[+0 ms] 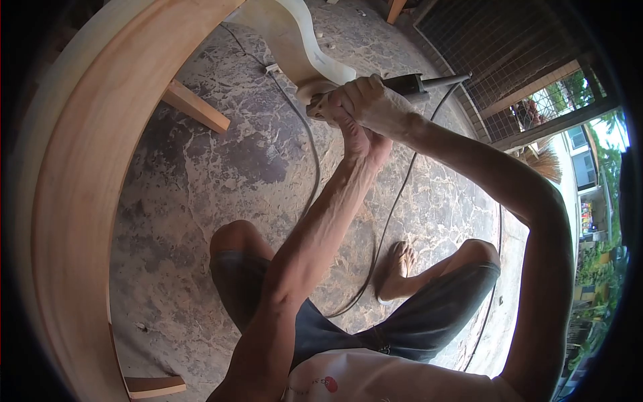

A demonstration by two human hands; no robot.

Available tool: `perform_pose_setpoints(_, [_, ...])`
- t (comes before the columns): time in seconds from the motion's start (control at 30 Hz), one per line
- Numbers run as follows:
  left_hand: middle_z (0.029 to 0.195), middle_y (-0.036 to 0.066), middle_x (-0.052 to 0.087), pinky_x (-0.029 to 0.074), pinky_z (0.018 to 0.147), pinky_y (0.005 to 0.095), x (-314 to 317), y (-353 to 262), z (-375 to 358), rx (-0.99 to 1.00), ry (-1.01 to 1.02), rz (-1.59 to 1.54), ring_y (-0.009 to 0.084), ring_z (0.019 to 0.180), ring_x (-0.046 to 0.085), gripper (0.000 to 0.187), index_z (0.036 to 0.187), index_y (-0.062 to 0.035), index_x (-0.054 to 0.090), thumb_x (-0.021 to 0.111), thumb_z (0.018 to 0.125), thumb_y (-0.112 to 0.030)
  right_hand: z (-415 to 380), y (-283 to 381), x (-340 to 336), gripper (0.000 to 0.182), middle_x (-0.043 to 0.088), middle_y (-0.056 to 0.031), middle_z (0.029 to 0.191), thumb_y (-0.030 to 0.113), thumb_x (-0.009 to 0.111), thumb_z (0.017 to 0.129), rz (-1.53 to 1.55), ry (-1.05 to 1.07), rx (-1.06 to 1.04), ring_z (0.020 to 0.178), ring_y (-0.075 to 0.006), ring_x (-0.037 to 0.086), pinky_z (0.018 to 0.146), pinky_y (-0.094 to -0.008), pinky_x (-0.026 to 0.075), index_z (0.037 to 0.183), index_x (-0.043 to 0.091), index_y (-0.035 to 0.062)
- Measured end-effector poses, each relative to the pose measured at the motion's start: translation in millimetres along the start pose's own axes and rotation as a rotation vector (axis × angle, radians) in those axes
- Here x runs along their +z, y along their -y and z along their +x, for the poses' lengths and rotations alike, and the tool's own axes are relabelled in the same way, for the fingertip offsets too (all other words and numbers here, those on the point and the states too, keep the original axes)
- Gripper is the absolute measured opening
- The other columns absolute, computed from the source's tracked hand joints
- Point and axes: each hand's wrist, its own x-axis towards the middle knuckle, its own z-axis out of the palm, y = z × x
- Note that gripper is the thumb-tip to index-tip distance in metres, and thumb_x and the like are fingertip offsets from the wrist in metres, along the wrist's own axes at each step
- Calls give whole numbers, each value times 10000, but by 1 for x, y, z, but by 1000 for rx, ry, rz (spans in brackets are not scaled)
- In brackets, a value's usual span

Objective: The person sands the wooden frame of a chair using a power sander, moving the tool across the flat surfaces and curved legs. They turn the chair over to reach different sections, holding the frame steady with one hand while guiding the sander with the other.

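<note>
Both of my hands grip a power tool that looks like an angle grinder [405,84], up at the top centre. My right hand [375,104] wraps round its body, fingers closed. Just below and to the left, my left hand [355,130] is closed round the tool's front part. The round head of the tool lies against the lower end of a curved, pale wooden piece [284,40]. My fingers partly hide the tool's head. A dark cord leads off the tool's back end.
A large curved wooden board [84,161] rises along the left side, with wooden legs [197,107] below. Cables [313,151] run over the rough, dusty floor [221,174]. My knees and a foot are below. A mesh panel [499,57] stands at the upper right.
</note>
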Motion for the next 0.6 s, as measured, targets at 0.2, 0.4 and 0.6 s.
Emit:
perform_pose_setpoints(0.2, [1179,-72,623,531,1003,362,68,-18,-27,106,30,110,99,1151,625,547,1203,-244,634,624,999,-751,26,-11,-25,395,572,6,879,238,778,773,-41,65,146,786,-183,560,679,-345,469,1122,664,93])
perform_pose_setpoints(0.4, [1150,-93,628,546,978,363,-14,20,1,-63,-4,-147,97,1138,625,481,1158,-264,642,594,1032,-726,-27,11,-4,364,523,50,813,301,796,767,-50,253,31,792,-137,498,666,-323,367,1072,727,114])
perform_pose_setpoints(0.6, [1156,-84,647,553,1002,371,5,5,-5,43,38,-7,111,1135,640,526,1174,-246,644,616,1010,-745,-9,8,-12,382,528,33,844,291,803,792,-75,188,83,793,-137,502,674,-326,383,1110,714,98])
